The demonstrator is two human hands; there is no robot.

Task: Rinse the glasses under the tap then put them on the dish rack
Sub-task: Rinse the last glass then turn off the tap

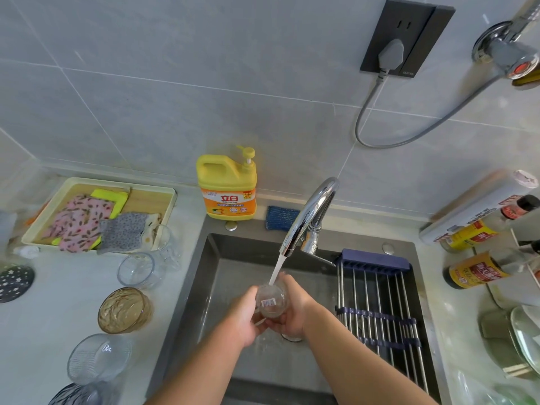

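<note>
Both hands hold one clear glass [271, 301] with a barcode sticker over the sink [210, 273]. My left hand [244, 318] grips its left side and my right hand [295, 311] cups its right side. Water runs from the chrome tap [309, 217] onto the glass's rim. The dish rack [380, 305], metal rods with blue ends, lies across the sink's right half with nothing on it. Several more glasses wait on the left counter: a clear one [137, 270], an amber one [124, 309], a ribbed clear one [98, 358] and a tall one [166, 247].
A yellow detergent bottle [226, 187] stands behind the sink beside a blue sponge [282, 217]. A tray of cloths [96, 214] sits at the back left. Sauce bottles [479, 270] and plates [523, 337] crowd the right counter. A grey cable [409, 133] hangs from a wall socket.
</note>
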